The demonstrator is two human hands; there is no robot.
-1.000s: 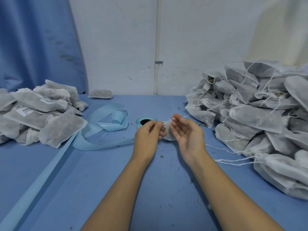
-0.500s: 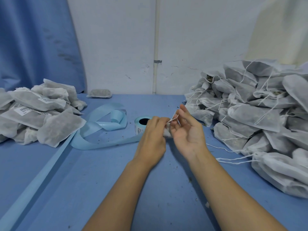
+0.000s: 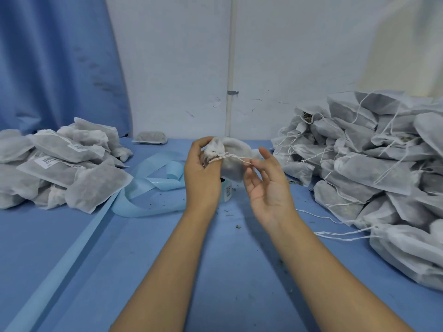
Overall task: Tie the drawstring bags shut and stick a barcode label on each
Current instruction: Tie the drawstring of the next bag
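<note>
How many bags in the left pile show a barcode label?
2. The upper labelled bag lies near the top of the left pile; the lower labelled bag sits just below it. Other labels may be hidden or face down.
</note>
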